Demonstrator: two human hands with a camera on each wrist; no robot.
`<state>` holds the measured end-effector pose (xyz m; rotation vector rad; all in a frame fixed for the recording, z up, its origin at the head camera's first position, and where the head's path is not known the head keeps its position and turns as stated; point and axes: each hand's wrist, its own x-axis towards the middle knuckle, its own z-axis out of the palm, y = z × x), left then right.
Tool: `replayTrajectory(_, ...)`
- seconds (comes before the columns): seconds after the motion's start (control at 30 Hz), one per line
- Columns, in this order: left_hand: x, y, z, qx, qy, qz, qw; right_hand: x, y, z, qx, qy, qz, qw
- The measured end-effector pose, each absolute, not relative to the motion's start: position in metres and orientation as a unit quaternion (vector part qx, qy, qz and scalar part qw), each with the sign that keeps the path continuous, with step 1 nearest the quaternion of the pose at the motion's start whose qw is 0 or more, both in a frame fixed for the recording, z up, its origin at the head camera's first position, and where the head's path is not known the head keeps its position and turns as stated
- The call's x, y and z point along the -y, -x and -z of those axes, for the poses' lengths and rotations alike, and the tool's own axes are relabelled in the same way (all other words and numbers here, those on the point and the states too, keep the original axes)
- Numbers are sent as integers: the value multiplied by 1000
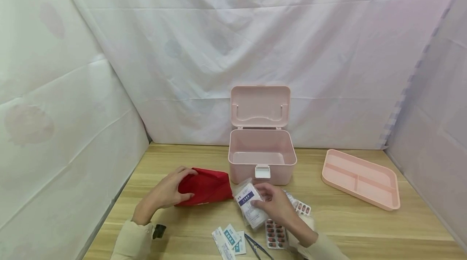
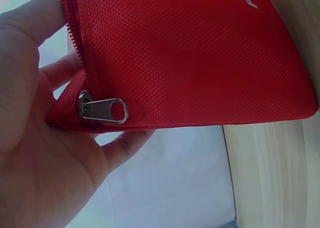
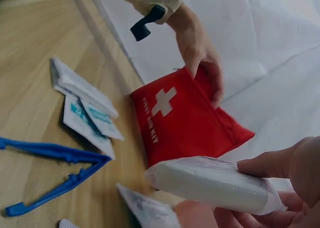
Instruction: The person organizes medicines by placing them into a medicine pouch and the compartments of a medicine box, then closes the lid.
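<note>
My left hand (image 1: 166,190) grips the red first aid pouch (image 1: 209,187) by its zipped edge, thumb on the near side and fingers on the far side. The left wrist view shows the metal zip pull (image 2: 104,110), and the zip edge gapes apart at the hand. A flat white bandage packet (image 1: 249,207) in clear plastic with a blue label is pinched in my right hand (image 1: 279,207), just right of the pouch. In the right wrist view the packet (image 3: 210,185) is edge-on, in front of the pouch's white cross and lettering. The pouch's inside is hidden.
Behind stands a pink box (image 1: 262,174) with its lid (image 1: 260,106) raised. A pink divided tray (image 1: 361,181) lies at the right. Small sachets (image 1: 230,239), blue tweezers (image 3: 62,155) and capsule blister packs (image 1: 276,235) lie in front. White cloth surrounds the table.
</note>
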<state>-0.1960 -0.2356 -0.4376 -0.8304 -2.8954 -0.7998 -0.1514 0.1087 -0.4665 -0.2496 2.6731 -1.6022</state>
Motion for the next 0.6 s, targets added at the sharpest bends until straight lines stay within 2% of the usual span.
replayTrajectory(0.2, 234, 197, 438, 929, 267, 255, 11, -108, 150, 444, -836, 113, 537, 14)
replayTrajectory(0.6, 232, 199, 437, 927, 265, 265, 2, -92, 168, 398, -816, 195, 544, -11)
